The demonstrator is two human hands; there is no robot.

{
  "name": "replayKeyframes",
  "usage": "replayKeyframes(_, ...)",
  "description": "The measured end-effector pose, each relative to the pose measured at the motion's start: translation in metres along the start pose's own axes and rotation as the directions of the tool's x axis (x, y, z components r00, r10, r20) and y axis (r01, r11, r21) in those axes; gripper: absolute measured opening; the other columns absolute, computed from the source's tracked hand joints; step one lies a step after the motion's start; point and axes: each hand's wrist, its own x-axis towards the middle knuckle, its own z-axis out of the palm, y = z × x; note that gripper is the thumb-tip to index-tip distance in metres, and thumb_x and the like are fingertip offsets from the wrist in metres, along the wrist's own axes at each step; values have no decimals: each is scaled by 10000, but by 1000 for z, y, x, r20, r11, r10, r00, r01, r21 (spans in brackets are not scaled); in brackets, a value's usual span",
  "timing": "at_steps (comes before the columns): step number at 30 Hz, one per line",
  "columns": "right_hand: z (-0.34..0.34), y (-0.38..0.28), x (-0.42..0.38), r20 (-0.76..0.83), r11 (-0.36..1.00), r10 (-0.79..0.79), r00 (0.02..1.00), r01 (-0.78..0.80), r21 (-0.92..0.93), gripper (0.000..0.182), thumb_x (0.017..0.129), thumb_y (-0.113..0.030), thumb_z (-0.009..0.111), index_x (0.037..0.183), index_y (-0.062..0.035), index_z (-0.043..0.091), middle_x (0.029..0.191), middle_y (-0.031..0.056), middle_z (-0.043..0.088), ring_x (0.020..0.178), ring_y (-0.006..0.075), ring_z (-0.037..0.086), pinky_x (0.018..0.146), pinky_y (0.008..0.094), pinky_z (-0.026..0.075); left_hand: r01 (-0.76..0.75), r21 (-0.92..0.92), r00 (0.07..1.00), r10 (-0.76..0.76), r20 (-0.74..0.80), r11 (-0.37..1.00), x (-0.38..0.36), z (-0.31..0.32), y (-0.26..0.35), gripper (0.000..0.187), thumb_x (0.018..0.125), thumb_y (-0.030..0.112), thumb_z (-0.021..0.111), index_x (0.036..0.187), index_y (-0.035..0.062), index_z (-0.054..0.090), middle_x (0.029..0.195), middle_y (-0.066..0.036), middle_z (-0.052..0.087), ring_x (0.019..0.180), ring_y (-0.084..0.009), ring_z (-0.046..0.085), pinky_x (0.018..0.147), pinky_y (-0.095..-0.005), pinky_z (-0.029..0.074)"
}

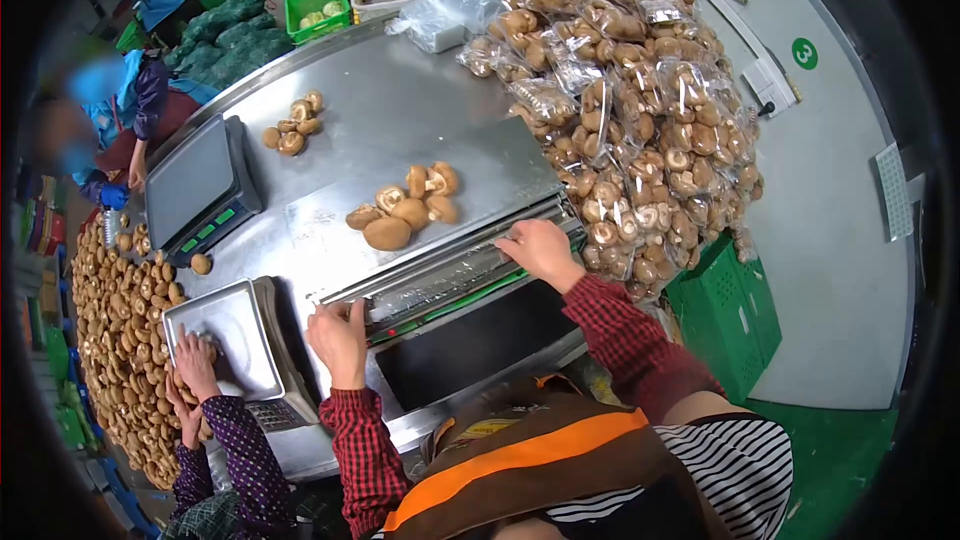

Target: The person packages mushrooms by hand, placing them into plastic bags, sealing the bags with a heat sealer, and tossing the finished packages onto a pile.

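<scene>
Both of my hands are at the film wrapper in front of me, where a roll of clear plastic film [440,285] lies in a long slot. My left hand [338,343] pinches the film's edge at the left end of the slot. At the right end my right hand [542,251] is closed on the film's other side, fingertips down. Just beyond the slot, a small group of brown shiitake mushrooms [409,210] rests on the metal plate [490,165]. A dark flat pad [460,345] lies on the near side of the roll.
Bagged mushrooms [640,130] are heaped at the right, above a green crate [728,315]. Left are a scale [235,335], a second scale [200,185] and a loose mushroom pile [125,340]. A co-worker's hands [195,365] are beside the near scale; another person stands across the table.
</scene>
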Motion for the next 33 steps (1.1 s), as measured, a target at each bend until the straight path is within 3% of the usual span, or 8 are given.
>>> replayKeyframes(2,2,20,-2,119,698,122,985,-170,696,421,939,-380,569,715,-28,628,619,36,552,518,190,529,521,328,458,163,-453,981,-95,170,877,-4,-6,-9,340,902,268,629,680,14,584,575,-68,515,479,-222,460,482,-361,355)
replayKeyframes(4,-30,33,-11,714,-334,-255,651,-753,567,374,982,-297,496,659,-111,469,578,-38,405,456,92,364,415,250,330,812,-579,583,61,810,-69,-10,-35,-15,379,956,283,544,642,105,431,527,15,359,476,-122,345,452,-285,278)
replayKeyframes(9,-106,-20,59,105,-519,-408,907,-325,791,338,1020,-255,388,733,-100,477,560,-8,455,462,146,455,412,256,336,304,-834,950,86,299,-461,49,-103,22,375,1016,245,407,658,138,378,565,3,365,507,-130,346,501,-266,312)
replayKeyframes(11,-126,-75,106,135,-449,182,974,-40,893,269,1018,-233,434,876,-52,573,755,86,644,664,207,655,537,273,494,-54,-998,998,-13,-55,29,98,-80,31,384,1019,229,394,1019,-46,663,976,-178,692,948,-270,646,867,-364,493)
replayKeyframes(15,-26,-30,200,72,166,-122,990,-51,985,301,1026,-254,454,1058,11,592,1038,161,684,935,215,687,806,317,563,-74,-571,993,115,37,817,167,12,17,452,1031,290,385,1189,-44,645,1218,-198,651,1181,-266,592,1047,-351,402)
replayKeyframes(24,-10,-23,192,424,608,-203,882,-226,761,448,1007,-401,493,1006,30,619,765,28,598,608,113,571,561,243,480,-357,-359,868,448,213,862,111,7,28,1094,444,479,938,1312,4,471,1335,-266,525,1330,-387,433,1078,-451,373)
replayKeyframes(30,-48,-5,192,781,861,-114,614,-331,386,628,867,-600,632,847,26,687,716,34,570,571,124,511,518,257,409,-184,-616,866,422,266,766,102,5,30,1018,580,263,947,1372,-32,380,1101,-191,661,989,-279,662,877,-350,530)
replayKeyframes(33,-50,8,159,459,892,-415,785,252,375,436,914,-394,654,988,36,669,991,67,627,943,184,585,861,282,449,174,-711,862,244,445,681,89,2,17,673,696,168,870,1210,-106,532,1112,-147,659,983,-145,622,835,-291,509)
